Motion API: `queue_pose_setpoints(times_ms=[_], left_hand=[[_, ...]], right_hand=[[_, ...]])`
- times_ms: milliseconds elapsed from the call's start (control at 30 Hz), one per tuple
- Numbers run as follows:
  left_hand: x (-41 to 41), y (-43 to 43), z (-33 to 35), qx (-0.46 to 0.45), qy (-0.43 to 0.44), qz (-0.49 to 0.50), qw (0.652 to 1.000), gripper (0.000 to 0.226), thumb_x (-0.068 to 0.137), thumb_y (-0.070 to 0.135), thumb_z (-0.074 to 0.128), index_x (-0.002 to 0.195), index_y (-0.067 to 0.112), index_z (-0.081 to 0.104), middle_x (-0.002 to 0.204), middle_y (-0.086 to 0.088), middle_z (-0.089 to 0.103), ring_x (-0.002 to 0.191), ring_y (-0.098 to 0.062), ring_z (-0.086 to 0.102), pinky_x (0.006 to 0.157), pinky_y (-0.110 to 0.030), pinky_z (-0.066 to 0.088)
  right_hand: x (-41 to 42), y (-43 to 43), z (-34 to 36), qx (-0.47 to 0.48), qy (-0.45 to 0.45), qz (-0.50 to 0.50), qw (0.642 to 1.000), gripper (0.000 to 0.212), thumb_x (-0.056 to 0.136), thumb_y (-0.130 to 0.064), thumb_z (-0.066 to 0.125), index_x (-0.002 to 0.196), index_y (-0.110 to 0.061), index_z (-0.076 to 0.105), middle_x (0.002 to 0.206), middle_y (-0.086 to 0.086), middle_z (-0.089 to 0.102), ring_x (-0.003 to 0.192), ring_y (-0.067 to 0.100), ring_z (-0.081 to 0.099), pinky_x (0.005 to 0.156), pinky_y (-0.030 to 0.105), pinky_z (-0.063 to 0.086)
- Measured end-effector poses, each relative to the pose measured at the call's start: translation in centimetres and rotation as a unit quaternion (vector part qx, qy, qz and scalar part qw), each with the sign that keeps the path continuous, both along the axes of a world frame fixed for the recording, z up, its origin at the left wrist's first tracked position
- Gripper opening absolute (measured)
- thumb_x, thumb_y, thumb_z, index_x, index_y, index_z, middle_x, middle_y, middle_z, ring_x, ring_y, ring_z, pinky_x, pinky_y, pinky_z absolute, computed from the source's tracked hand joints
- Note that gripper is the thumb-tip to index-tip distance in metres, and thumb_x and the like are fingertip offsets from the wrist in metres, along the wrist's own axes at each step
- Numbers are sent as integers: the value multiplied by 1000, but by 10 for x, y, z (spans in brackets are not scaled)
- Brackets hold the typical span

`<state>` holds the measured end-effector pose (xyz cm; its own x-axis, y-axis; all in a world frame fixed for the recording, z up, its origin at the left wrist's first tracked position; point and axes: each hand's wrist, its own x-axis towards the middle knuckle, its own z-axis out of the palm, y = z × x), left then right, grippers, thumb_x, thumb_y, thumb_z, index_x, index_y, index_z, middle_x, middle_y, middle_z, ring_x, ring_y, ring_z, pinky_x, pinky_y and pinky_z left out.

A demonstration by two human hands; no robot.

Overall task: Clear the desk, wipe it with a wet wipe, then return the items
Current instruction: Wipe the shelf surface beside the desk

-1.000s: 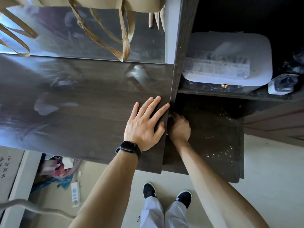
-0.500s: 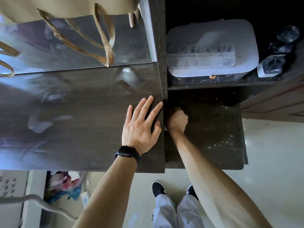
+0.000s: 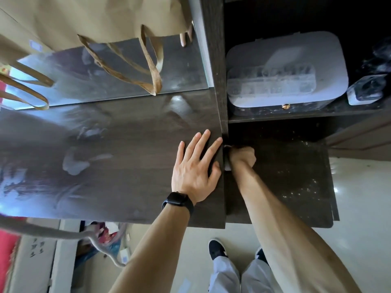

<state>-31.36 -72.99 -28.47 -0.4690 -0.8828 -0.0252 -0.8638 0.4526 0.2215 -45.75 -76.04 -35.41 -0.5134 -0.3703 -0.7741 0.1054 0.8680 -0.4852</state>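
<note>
The dark wood desk top [image 3: 118, 157] fills the left and middle and shows pale wipe streaks. My left hand [image 3: 195, 168], a black watch on its wrist, lies flat with spread fingers near the desk's right edge. My right hand [image 3: 241, 156] is curled below that edge, against the desk's side panel, gripping a white wet wipe [image 3: 227, 163] of which only a small strip shows. Its fingers are mostly hidden.
A tan bag [image 3: 88, 20] with woven straps hangs over the mirror-like back panel. To the right, a shelf holds a white plastic box [image 3: 285, 70] and a small clear item [image 3: 368, 89]. A dusty lower shelf [image 3: 296, 182] lies beside my right arm. Floor and shoes below.
The view has shifted slightly. My right hand has slid a little further back along the desk's side edge with the wipe. My left hand stays flat in place.
</note>
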Motion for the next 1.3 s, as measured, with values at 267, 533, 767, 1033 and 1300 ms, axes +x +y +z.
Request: queue_pose_setpoints(times_ms=[267,533,767,1033,1300], left_hand=[[0,1,-1,-8,2,-1,1000,61,94,37,46,153,36,33,165,6,22,153,-17,16,124,-48,14],[1,0,-1,-5,11,-3,1000,61,93,36,45,153,35,34,164,4,24,152,-19,17,123,-49,15],[2,0,-2,-6,10,-2,1000,60,95,38,43,154,37,32,165,5,22,153,-18,16,124,-48,13],[2,0,1,-5,19,2,1000,59,94,37,43,152,36,35,164,5,26,152,-18,19,124,-46,13],[2,1,2,2,6,4,1000,58,96,42,41,154,39,30,164,7,22,153,-16,15,125,-44,8]], right_hand=[[1,3,5,-13,78,50,996,24,90,-21,66,108,-4,66,108,15,69,101,28,66,70,25,47],[1,-6,17,26,130,89,987,25,96,-16,55,115,-1,58,120,20,62,111,33,61,78,35,50],[-3,-7,18,26,119,117,986,34,90,-21,64,118,-2,57,123,19,61,114,34,59,80,34,49],[-15,32,6,29,138,125,982,47,78,-47,72,105,-9,63,107,15,67,101,32,66,77,32,55],[-45,85,3,-111,151,99,977,16,91,-34,59,89,-24,71,86,1,72,92,25,67,75,27,46]])
